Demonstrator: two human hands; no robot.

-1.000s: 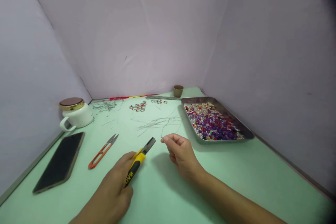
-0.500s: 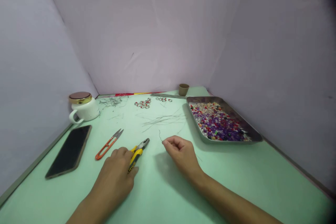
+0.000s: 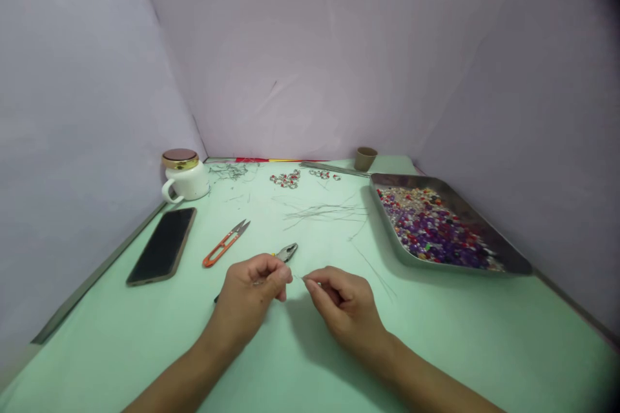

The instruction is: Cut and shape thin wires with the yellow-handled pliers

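Between my two hands a thin wire (image 3: pixel 299 277) shows faintly. My right hand (image 3: pixel 345 303) is closed, pinching the wire between thumb and forefinger. Close on its left, my left hand (image 3: pixel 254 293) is also closed, thumb pressed to the forefinger at the wire's other end; its fingertips hide what part they hold. The pliers (image 3: pixel 289 251) lie on the table behind and under my left hand, their metal jaws showing and most of the yellow handles covered. Orange thread snips (image 3: pixel 226 244) rest to the left of the pliers.
A metal tray (image 3: pixel 397 255) of mixed beads stands on the right. Loose wires (image 3: pixel 324 211) and red-and-clear beaded rings (image 3: pixel 285 179) lie farther back. A phone (image 3: pixel 162 245) and a lidded white mug (image 3: pixel 188 182) are at left, a small brown cup (image 3: pixel 365 159) at the back.
My left hand has let go of the pliers, leaving them on the table, and has moved right to the wire. My right hand still pinches the wire. The view has shifted left.
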